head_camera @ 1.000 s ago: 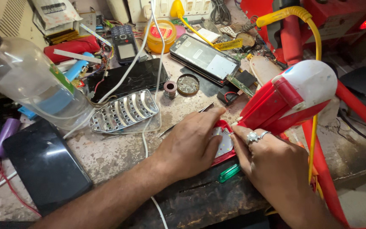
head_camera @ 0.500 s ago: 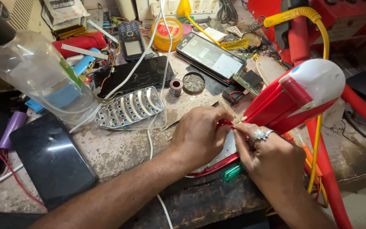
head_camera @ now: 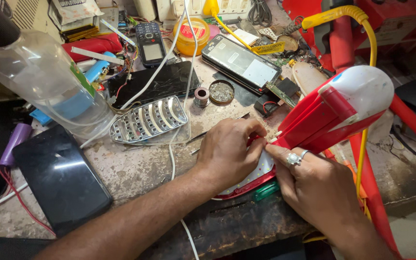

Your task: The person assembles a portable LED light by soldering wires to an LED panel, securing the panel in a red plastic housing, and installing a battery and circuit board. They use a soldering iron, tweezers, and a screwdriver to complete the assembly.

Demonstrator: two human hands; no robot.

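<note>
Head view, looking down. Worktop [head_camera: 136,168] scuffed grey, cluttered. Red and white lamp [head_camera: 333,115] is the landmark: lies tilted at the worktop's right edge, white head up and right, flat panel end down and left. Clear plastic bottle [head_camera: 44,82] far left of the lamp, on its side. Black tablet [head_camera: 58,178] well left of the lamp, near the front edge. Silver reflector tray [head_camera: 148,120] left of the lamp, beyond the wrist. Left hand [head_camera: 229,151] clenched on the lamp's panel end, fingers curled over it. Right hand [head_camera: 314,185] just below the lamp, ringed finger pressed against its lower edge. Green screwdriver handle [head_camera: 266,191] under the lamp's panel, partly hidden.
</note>
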